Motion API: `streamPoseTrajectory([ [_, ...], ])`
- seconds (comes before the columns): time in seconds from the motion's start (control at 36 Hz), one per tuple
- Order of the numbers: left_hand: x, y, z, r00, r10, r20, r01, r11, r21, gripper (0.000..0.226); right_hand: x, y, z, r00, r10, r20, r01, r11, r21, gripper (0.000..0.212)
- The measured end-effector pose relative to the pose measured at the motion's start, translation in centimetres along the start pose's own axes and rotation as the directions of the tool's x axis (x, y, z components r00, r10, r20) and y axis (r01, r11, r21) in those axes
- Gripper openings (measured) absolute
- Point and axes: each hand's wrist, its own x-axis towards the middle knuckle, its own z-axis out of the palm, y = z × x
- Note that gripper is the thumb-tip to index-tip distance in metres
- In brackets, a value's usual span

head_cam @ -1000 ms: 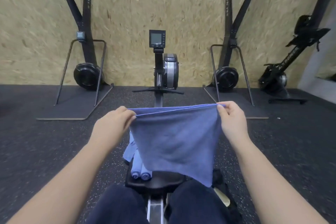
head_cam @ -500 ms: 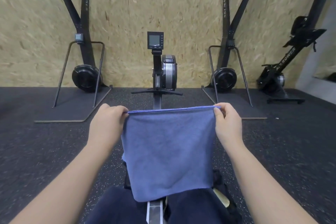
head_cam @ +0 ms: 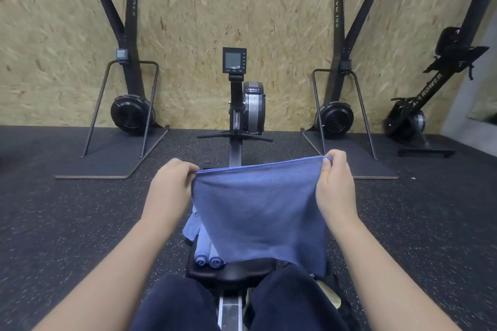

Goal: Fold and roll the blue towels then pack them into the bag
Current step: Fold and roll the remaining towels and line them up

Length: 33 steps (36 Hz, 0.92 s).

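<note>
- Towel (head_cam: 258, 212), blue, hangs spread in the air above the black rower seat (head_cam: 231, 271), its lower edge draping over the seat's right side.
- Left of the towel, the left hand (head_cam: 169, 191) pinches the top left corner with curled fingers.
- Below the towel's left part, two rolled blue towels (head_cam: 208, 259) lie side by side on the seat, loose blue cloth (head_cam: 192, 226) beyond them.
- Right of the towel, the right hand (head_cam: 334, 188) pinches the top right corner, held slightly higher.

Towel (head_cam: 259, 212) now tilted, right corner higher
</note>
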Motion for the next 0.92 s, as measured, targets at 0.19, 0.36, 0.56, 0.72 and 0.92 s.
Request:
streamPoseTrajectory([
  [0.19,0.0,0.4,0.4,0.997,-0.077,-0.004,0.076,0.988,-0.135,0.020,-0.3,-0.2,-0.2,0.997,0.069,-0.035,-0.072,0.995,-0.076,0.019],
  [0.36,0.1,0.3,0.6,0.967,-0.238,0.097,0.256,0.883,-0.393,0.024,-1.1,-0.9,-0.3,0.986,0.167,-0.002,-0.166,0.982,0.091,0.019],
  [0.56,-1.0,1.4,0.1,0.893,-0.385,0.231,0.426,0.563,-0.708,0.016,-1.5,-2.3,0.5,0.943,0.326,0.059,-0.331,0.912,0.241,0.022],
  [0.72,-1.6,4.3,-2.4,0.854,-0.353,0.382,0.476,0.236,-0.847,0.011,-1.7,-4.0,0.7,0.936,0.288,0.203,-0.333,0.910,0.248,0.026],
  [0.92,-3.0,6.9,-4.6,0.894,-0.147,0.424,0.449,0.316,-0.836,0.021,-3.4,-7.9,0.0,0.935,0.085,0.343,-0.197,0.931,0.307,0.018],
])
